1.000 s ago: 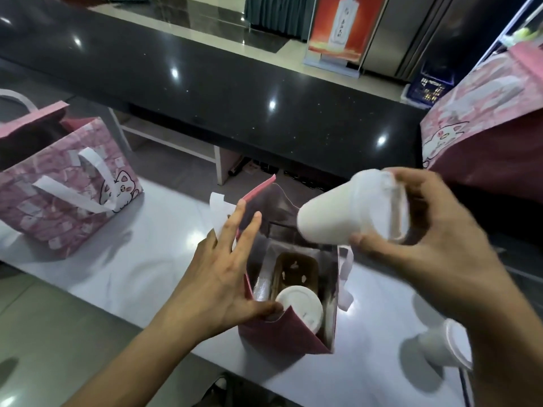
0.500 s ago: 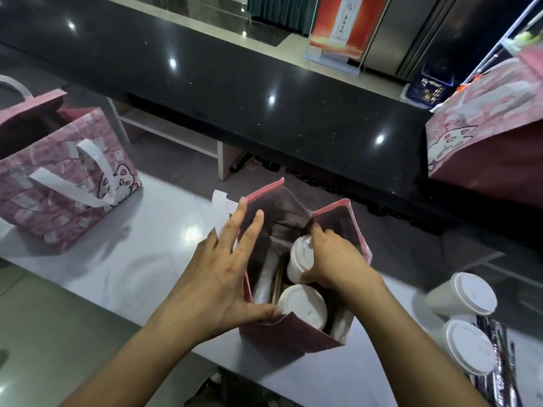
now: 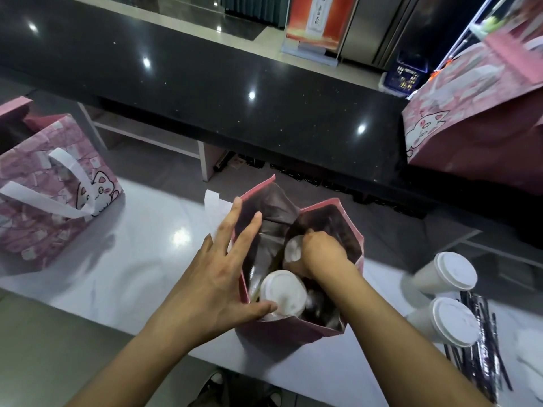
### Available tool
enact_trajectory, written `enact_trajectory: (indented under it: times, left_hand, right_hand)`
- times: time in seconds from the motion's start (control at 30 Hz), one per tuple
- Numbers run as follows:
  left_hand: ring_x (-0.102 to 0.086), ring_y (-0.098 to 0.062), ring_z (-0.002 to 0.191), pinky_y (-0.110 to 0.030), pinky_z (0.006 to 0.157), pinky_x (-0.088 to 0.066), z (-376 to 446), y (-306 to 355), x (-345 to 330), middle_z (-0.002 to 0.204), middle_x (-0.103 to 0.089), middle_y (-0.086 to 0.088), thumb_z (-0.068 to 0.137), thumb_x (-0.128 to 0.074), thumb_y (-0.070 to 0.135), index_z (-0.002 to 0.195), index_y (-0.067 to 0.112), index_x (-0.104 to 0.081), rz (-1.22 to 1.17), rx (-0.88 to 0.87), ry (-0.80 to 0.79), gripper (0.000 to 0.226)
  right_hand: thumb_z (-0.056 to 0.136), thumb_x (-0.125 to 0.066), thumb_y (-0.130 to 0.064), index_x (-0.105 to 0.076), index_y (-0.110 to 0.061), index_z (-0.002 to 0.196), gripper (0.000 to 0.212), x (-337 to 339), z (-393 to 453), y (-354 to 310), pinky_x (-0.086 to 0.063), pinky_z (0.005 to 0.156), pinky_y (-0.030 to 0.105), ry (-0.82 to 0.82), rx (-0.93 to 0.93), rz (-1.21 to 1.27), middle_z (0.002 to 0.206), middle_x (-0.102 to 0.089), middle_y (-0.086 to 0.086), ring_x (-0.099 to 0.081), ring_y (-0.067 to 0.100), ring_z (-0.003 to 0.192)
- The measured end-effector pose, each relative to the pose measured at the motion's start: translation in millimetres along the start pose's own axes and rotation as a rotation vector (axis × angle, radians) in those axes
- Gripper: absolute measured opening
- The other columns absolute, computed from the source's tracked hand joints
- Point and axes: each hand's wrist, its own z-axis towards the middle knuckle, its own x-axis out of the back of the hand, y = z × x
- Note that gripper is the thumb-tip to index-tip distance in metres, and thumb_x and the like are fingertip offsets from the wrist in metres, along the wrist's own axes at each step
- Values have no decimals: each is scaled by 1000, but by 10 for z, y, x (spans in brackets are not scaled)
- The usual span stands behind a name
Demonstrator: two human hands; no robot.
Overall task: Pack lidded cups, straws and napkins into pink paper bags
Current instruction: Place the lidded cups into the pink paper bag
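While the right hand (image 3: 318, 255) is down inside the open pink bag (image 3: 293, 330), its fingers curl over the far cup (image 3: 293, 248), seating it behind the near cup (image 3: 282, 292) that already stands in the bag; the left hand (image 3: 211, 277) does the bracing, fingers spread wide and straight along the bag's left wall, thumb hooked over the near rim beside that near cup's lid. To do this well, I'd say, keep that left wall held out so the mouth stays open; press the far cup straight down until it sits level, not leaning on its neighbour; let go only once it stands by itself. On the desk (image 3: 141, 259) to the right, two more lidded cups (image 3: 449, 277) wait, with a bundle of dark wrapped straws (image 3: 482, 342) beside them; those look like the next load. Another pink bag (image 3: 53, 198) stands well apart at the left; a third (image 3: 470, 118) sits on the dark counter at far right.
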Motion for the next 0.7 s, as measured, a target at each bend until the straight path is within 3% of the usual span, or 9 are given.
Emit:
enact_trajectory:
  times: [0.1,0.17,0.27,0.37,0.43,0.5,0.57,0.7]
  left_hand:
    - [-3,-12,154,-27,115,-8,48,-31,4,157,36,23,70,-77,66,157,43,11,-56,-46,-15,126]
    - [-7,-9,152,-28,115,-25,89,-35,12,159,30,25,70,-81,60,158,44,3,-109,-87,-17,122]
    - [-19,-11,151,-31,112,-38,140,-38,45,160,25,27,71,-83,55,157,45,-14,-158,-132,-20,111]
    - [-23,-11,150,-27,112,-35,152,-43,73,161,23,27,72,-82,54,154,44,-27,-154,-162,-39,99]
    - [-26,-12,149,-29,112,-38,143,-35,68,161,23,26,73,-82,54,153,44,-29,-139,-172,-42,97]
    - [-29,-15,148,-30,109,-37,123,-23,51,160,25,26,74,-80,55,153,44,-29,-97,-170,-40,95]
    - [-30,-18,147,-30,108,-37,111,-20,39,160,26,26,75,-78,57,153,43,-29,-64,-157,-32,93]
    - [-35,-23,143,-39,108,-43,179,-56,56,164,17,22,77,-76,53,150,41,-33,-46,-148,18,85]
  right_hand:
    - [81,-65,-66,-33,-11,150,94,88,-140,50,-47,99,42,-70,-69,37,139,-54,12,-57,33,122]
    - [86,-53,-71,-44,-14,143,81,186,-289,60,-46,94,41,-6,-14,29,136,-56,9,-57,31,120]
    - [95,-51,-55,-63,-24,113,37,378,-482,149,-45,79,37,353,223,-4,114,-64,1,-60,26,103]
    - [90,-63,-38,-72,-30,102,17,525,-486,343,-38,90,40,721,395,-100,119,-59,-1,-52,25,110]
    - [87,-63,-37,-73,-40,106,22,544,-408,460,-29,104,43,706,353,-122,140,-51,-1,-42,25,129]
    - [92,-56,-37,-67,-44,120,30,494,-328,535,-24,109,43,600,299,-72,146,-46,-6,-38,22,135]
    - [97,-49,-33,-62,-35,129,34,414,-284,593,-31,104,41,569,221,-68,140,-50,-8,-44,22,128]
    - [98,-50,-27,-65,-16,124,32,371,-307,731,-39,96,42,671,4,-63,128,-57,0,-50,26,114]
